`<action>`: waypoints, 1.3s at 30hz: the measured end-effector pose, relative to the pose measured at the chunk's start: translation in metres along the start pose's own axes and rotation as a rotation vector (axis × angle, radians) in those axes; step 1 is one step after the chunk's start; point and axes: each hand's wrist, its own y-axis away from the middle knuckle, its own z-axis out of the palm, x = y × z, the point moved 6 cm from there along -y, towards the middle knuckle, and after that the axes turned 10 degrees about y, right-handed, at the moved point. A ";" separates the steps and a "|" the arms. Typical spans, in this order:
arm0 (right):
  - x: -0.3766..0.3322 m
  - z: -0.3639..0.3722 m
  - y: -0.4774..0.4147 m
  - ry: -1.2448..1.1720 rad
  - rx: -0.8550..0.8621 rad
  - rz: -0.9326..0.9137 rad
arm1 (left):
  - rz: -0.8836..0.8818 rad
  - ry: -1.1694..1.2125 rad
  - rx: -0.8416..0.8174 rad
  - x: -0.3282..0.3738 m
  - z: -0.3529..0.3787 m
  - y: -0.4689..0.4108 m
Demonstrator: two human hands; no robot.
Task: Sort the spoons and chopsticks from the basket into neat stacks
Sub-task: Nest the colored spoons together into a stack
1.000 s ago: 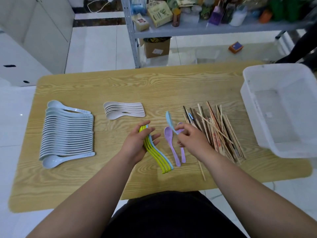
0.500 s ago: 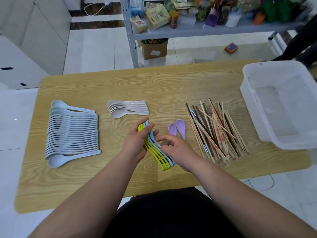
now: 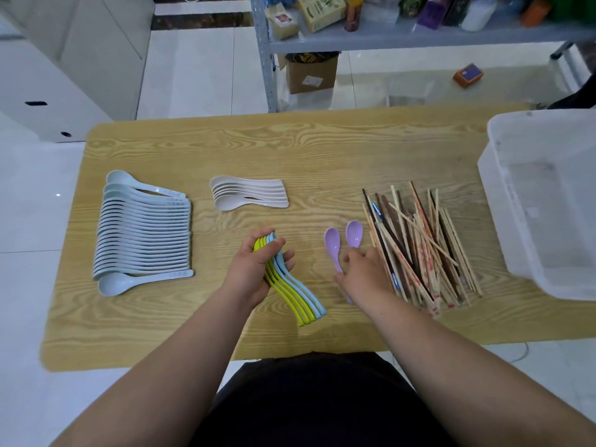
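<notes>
My left hand (image 3: 254, 269) grips a nested stack of green and light-blue spoons (image 3: 298, 298), whose handles fan down to the right over the wooden table (image 3: 290, 150). Two purple spoons (image 3: 332, 242) lie bowls-up in the middle of the table. My right hand (image 3: 366, 274) lies over their handles, thumb and fingers pinched on them. Just to its right is a loose pile of chopsticks (image 3: 419, 246). At the left lies a long row of pale blue spoons (image 3: 145, 233), with a small stack of white spoons (image 3: 248, 196) behind my left hand.
The white plastic basket (image 3: 503, 227) stands at the table's right edge, tilted, with nothing visible inside. Behind the table stands a metal shelf (image 3: 387, 40) with boxes and bottles, and a cardboard box (image 3: 309, 77) on the floor.
My right hand slid a blue spoon into the stack held by my left hand, then moved right onto the handles of the purple spoons. The left hand has stayed in place.
</notes>
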 end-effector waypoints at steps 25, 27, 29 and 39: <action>-0.125 -0.057 0.077 -0.754 -0.079 -0.373 | 0.088 0.028 -0.143 0.048 -0.023 0.018; -0.133 -0.054 0.086 -0.764 -0.092 -0.376 | 0.113 0.006 -0.153 0.054 -0.028 0.020; -0.140 -0.052 0.094 -0.771 -0.099 -0.389 | 0.124 0.001 -0.167 0.060 -0.033 0.024; -0.168 -0.040 0.122 -0.939 -0.220 -0.332 | 0.153 -0.003 -0.196 0.082 -0.055 0.048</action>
